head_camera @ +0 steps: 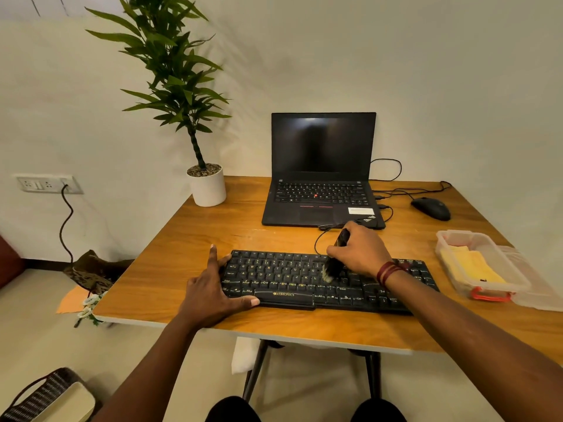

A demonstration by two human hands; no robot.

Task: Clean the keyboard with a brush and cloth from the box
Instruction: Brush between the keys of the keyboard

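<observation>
Head camera looks down on a wooden table [195, 239] where a black keyboard [274, 275] lies flat near the front edge, its long side running left to right. The right hand [361, 251] is curled around a dark brush [332, 268], gripping its handle from above with the pale-tipped bristles pointing down and touching the keys in the right-middle part of the keyboard. A red thread band [388, 272] circles that wrist. The left hand [213, 289] is spread, holding nothing, at the keyboard's left end: the thumb lies straight along the front edge and the fingers stretch up past the left side, steadying it. To the right of the keyboard, near but apart from it, stands a clear plastic box [518, 274] with a red clasp at its front; a folded yellow cloth [472, 266] lies inside it, and the clear lid [539, 295] rests on the table just beside the box on its right. Behind the keyboard an open laptop [323, 172] with a dark screen faces the person, thin black cables trailing from its right side. A black mouse [431, 208] sits to the laptop's right. At the table's far left corner a white pot [208, 190] holds a tall leafy plant [173, 80].
</observation>
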